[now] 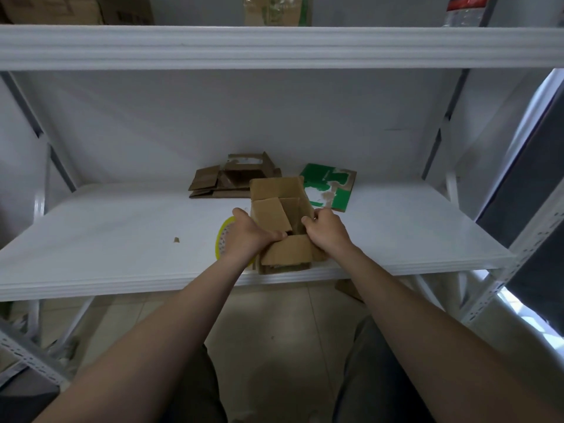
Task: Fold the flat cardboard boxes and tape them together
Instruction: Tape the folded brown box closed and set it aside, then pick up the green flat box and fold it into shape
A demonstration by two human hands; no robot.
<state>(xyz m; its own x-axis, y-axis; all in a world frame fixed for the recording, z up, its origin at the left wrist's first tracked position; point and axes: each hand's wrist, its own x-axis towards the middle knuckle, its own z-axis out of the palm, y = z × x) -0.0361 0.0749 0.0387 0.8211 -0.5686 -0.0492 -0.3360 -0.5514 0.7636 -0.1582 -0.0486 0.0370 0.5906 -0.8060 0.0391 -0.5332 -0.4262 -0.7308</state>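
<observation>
Both hands are gripping the cardboard box (280,193) sitting near the front edge of the shelf (122,233), left hand (248,236) curling over a flap, right hand (325,228) pinching its right side. Tape roll (222,236) is lying just left.

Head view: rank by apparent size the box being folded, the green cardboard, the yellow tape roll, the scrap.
1. box, though nearest the camera.
2. green cardboard.
3. yellow tape roll, partly hidden behind the left hand, so unsure.
4. scrap.
</observation>
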